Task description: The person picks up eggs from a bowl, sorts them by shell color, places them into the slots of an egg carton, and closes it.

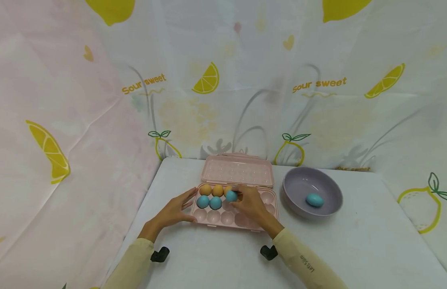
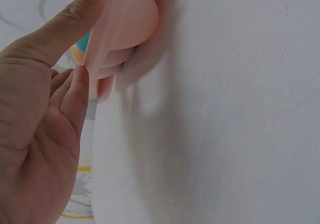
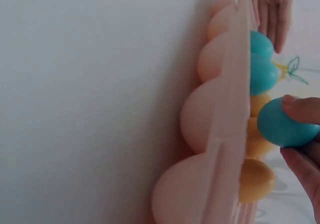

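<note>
A pink egg carton (image 1: 209, 224) lies with its lid tipped back. Three orange eggs (image 1: 205, 190) fill part of its back row, and two blue eggs (image 1: 203, 202) sit in the middle row. My right hand (image 1: 250, 204) pinches another blue egg (image 3: 285, 124) between thumb and fingers, close over the middle row. In the right wrist view this egg is apart from the cups. My left hand (image 1: 174, 210) rests at the carton's left end, its fingers extended and its thumb (image 2: 75, 21) touching the rim.
To the right of the carton stands a purple bowl (image 1: 293, 200) with one blue egg (image 1: 315, 200) inside. The open lid (image 1: 237, 170) lies behind the cups. A printed cloth (image 1: 245, 100) hangs at the back edge of the white table (image 1: 216, 257).
</note>
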Demonstrator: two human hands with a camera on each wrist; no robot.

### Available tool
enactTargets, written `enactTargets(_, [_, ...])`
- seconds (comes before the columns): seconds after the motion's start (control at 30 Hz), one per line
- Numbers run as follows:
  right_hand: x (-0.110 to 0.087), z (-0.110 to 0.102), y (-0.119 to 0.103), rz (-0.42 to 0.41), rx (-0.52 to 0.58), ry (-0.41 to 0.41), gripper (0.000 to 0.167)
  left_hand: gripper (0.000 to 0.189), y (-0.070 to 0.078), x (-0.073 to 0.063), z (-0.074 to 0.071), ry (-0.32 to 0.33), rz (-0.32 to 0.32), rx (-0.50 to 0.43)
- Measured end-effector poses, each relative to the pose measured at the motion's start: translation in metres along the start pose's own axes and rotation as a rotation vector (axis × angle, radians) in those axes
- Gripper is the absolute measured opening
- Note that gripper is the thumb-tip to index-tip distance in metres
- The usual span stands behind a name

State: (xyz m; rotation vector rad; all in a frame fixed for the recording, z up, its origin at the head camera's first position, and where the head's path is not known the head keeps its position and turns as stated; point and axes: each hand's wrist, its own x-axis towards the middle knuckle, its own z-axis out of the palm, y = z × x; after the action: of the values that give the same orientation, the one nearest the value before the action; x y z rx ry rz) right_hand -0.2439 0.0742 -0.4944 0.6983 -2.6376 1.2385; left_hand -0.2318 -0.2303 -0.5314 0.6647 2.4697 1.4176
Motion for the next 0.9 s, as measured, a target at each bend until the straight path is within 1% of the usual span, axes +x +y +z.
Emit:
enactTargets(0.17, [-0.006,0.007,0.002,0.021,-0.004,-0.026,0.038,0.112,-0.002,0.0,0.0,0.005,0.005,-0.004])
enactTargets(0.27, [-0.009,0.01,0.003,0.062,-0.017,-0.043,0.036,0.111,-0.002,0.001,0.0,0.009,0.011,-0.001])
enactTargets(0.4, [-0.011,0.014,0.004,0.135,-0.039,-0.071,0.036,0.11,-0.003,0.002,0.001,0.017,0.013,0.003])
enactTargets(0.47, [-0.012,0.016,0.005,0.147,-0.047,-0.083,0.038,0.11,-0.003,0.002,0.002,0.021,0.009,0.001])
enactTargets(0.57, [-0.013,0.019,0.008,0.135,-0.057,-0.098,0.04,0.11,-0.003,0.002,0.003,0.025,0.002,-0.001])
enactTargets(0.67, [-0.013,0.021,0.01,0.096,-0.055,-0.099,0.041,0.109,-0.002,0.002,0.003,0.02,-0.008,0.004])
enactTargets(0.8, [-0.013,0.024,0.012,0.044,-0.073,-0.077,0.042,0.11,0.0,0.001,0.001,0.012,-0.024,0.003])
enactTargets(0.9, [-0.012,0.024,0.012,0.028,-0.095,-0.063,0.044,0.111,0.0,0.001,0.0,0.008,-0.025,0.0])
